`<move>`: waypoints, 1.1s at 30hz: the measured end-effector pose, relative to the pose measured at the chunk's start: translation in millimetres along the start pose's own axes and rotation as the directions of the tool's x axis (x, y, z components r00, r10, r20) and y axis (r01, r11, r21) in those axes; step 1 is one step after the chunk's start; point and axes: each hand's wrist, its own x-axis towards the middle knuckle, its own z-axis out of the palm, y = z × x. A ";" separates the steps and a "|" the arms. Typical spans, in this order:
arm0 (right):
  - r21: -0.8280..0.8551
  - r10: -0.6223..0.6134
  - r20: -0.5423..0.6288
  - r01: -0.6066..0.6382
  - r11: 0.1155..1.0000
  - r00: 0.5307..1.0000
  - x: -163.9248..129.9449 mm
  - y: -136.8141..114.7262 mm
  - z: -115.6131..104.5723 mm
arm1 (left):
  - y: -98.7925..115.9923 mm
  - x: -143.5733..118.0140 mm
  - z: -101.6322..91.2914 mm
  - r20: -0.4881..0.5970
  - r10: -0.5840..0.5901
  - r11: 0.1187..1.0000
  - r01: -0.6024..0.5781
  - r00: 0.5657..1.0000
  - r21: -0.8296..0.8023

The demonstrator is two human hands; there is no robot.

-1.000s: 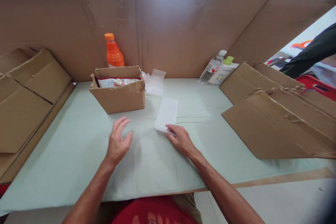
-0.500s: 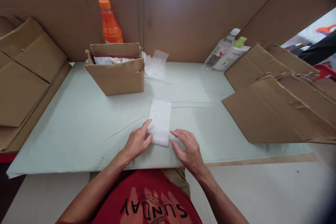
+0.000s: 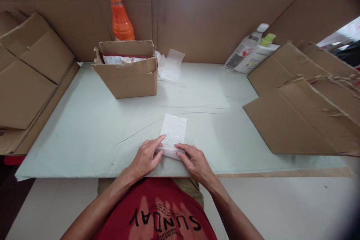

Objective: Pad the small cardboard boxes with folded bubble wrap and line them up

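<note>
1. The left hand [image 3: 146, 156] is at the left edge of the folded bubble wrap [image 3: 174, 127]; its thumb and forefinger stand apart, the forefinger's tip over the wrap and the thumb at the near left corner. I cannot tell whether they grip it.
2. The right hand [image 3: 197, 162] has its thumb and forefinger closed on the wrap's near right corner.
3. The wrap lies between the two hands' fingers on the tabletop [image 3: 75, 127], its near end thicker and layered, its flat far part reaching beyond the fingertips.
4. Beyond the fingers and to their left stands an open cardboard box [image 3: 133, 82] with a printed packet [image 3: 122, 60] inside; behind it is an orange bottle [image 3: 122, 22].
5. Thin white sheets [image 3: 171, 67] lie just right of that box, farther from the fingers than the wrap.
6. Far beyond the fingers to the right, a clear bottle [image 3: 243, 50] and a white container with a green cap [image 3: 257, 59] lean side by side.
7. Folded cardboard stands well apart from the fingers, left [image 3: 30, 86] and right [image 3: 306, 123].
</note>
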 end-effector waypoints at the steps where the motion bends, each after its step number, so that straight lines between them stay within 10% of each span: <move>1: -0.041 -0.016 -0.087 0.013 0.999 0.996 -2.3 -1.3 -0.3 | -1.4 1.5 3.3 -0.016 -0.047 0.999 0.047 0.999 -0.008; 4: -0.221 -0.129 -0.227 0.078 0.972 0.965 -6.7 -5.7 3.3 | -5.0 12.2 11.2 -0.046 -0.099 0.995 0.099 0.994 0.017; 12: -0.160 -0.096 -0.015 0.092 0.983 0.995 0.8 -3.4 9.5 | 5.1 9.0 1.1 -0.010 0.108 0.993 -0.107 0.994 0.053; 22: -0.306 -0.156 0.007 0.151 0.940 0.988 -6.5 -7.7 2.1 | 1.8 18.0 11.5 -0.073 -0.117 0.982 0.126 0.990 0.137; 28: -0.054 0.069 -0.152 -0.078 0.996 0.986 6.5 1.6 14.2 | 1.6 6.4 5.1 -0.070 -0.472 0.834 0.420 0.879 -0.359; 33: 0.146 0.104 0.009 -0.104 0.984 0.995 6.1 1.6 10.7 | 8.0 8.8 6.9 0.136 -0.505 0.603 0.461 0.853 -0.652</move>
